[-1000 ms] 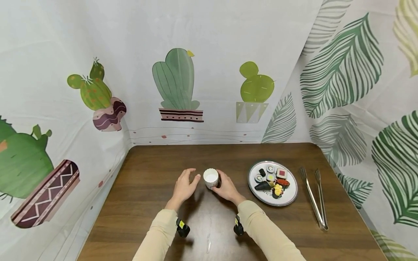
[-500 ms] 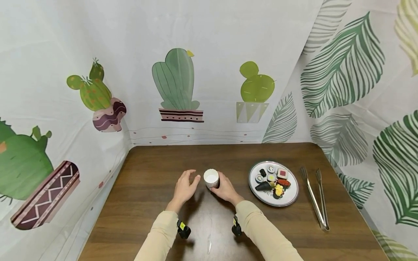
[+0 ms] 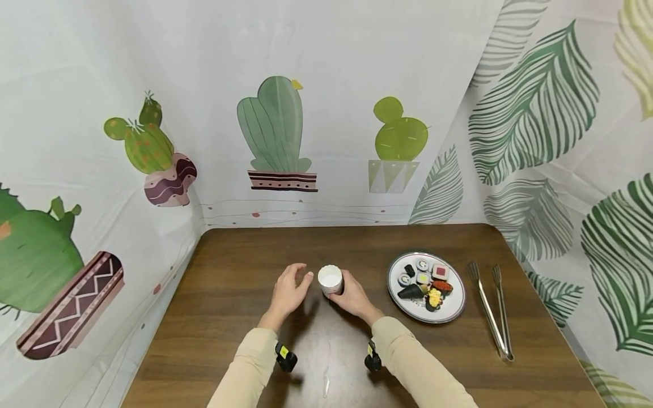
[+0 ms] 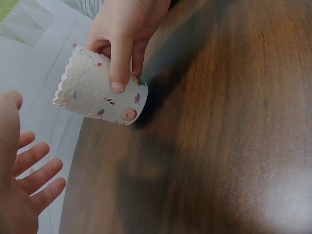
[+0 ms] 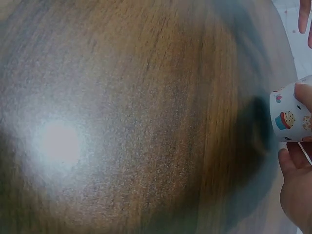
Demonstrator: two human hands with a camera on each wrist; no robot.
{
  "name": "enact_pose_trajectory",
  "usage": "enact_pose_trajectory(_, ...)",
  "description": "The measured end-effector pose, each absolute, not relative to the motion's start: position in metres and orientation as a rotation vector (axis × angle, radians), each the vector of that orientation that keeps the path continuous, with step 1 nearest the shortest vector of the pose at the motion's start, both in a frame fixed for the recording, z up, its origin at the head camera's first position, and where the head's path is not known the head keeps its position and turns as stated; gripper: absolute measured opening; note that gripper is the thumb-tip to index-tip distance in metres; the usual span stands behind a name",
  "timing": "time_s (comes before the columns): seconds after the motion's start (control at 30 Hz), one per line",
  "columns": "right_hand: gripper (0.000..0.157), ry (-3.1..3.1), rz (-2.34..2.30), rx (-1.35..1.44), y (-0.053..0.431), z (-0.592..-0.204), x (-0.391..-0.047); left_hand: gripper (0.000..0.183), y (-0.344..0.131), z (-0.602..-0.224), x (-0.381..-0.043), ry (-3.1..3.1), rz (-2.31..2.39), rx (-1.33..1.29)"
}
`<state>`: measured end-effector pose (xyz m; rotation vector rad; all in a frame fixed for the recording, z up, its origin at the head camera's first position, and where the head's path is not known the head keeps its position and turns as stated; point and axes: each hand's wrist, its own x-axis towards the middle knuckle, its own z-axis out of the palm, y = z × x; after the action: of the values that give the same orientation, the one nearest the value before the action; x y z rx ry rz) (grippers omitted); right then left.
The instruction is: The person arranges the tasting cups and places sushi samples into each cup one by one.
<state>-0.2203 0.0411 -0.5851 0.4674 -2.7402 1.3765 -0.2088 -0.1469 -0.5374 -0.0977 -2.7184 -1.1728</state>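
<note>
A white paper baking cup (image 3: 330,280) with a scalloped rim stands upright near the middle of the table. Small printed pictures, a cupcake among them, decorate its side (image 5: 287,119). My right hand (image 3: 353,296) grips it from the right, the thumb pressed on the near side of the cup (image 4: 92,87). On the other side my left hand (image 3: 288,292) is held beside the cup, apart from it, with its fingers spread and holding nothing. In the left wrist view the left fingers (image 4: 41,180) show loosely extended.
To the right lies a round plate (image 3: 398,303) bearing several sushi pieces. Metal tongs (image 3: 491,314) rest spread beyond it, near the table's right side. A small clear strip (image 3: 326,382) lies on the brown wooden table (image 3: 229,272). Printed cloth (image 3: 336,209) hangs behind.
</note>
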Motion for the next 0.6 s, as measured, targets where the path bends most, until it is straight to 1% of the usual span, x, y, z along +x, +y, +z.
enact_pose_trajectory(0.6, 0.062, -2.744, 1.373, 0.579, 0.047, -0.570, -0.213, 0.026, -0.136, -0.512, -0.214, -2.719, -1.074, -0.273)
